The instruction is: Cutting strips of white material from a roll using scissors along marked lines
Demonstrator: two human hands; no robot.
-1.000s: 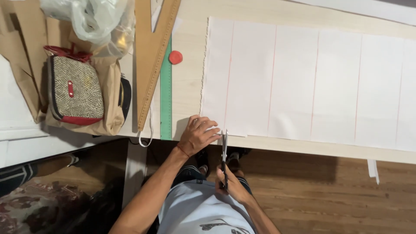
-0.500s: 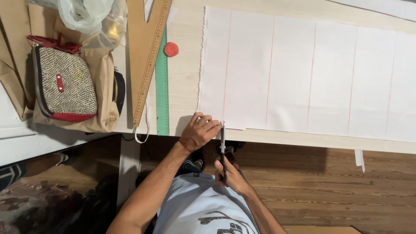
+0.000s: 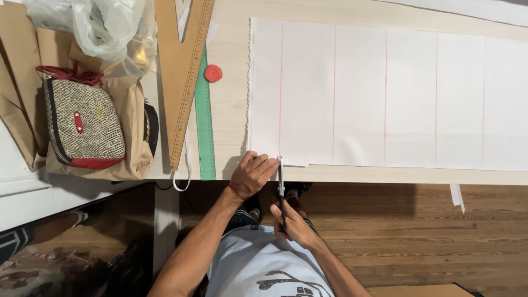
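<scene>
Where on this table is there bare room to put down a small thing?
Bare wood lies between the green ruler and the white fabric, below the red disc. A thin strip runs along the near table edge under the fabric. The left end is crowded: patterned pouch, paper bags, plastic bag, wooden triangle.

Colours on the pale wooden tabletop (image 3: 231,110)

The white fabric (image 3: 385,93) carries thin red lines; a green ruler (image 3: 204,132) lies beside a tan wooden triangle (image 3: 179,66), a red disc (image 3: 213,73) nearby, and at the left edge a black-and-cream speckled pouch (image 3: 88,129) trimmed red.
</scene>
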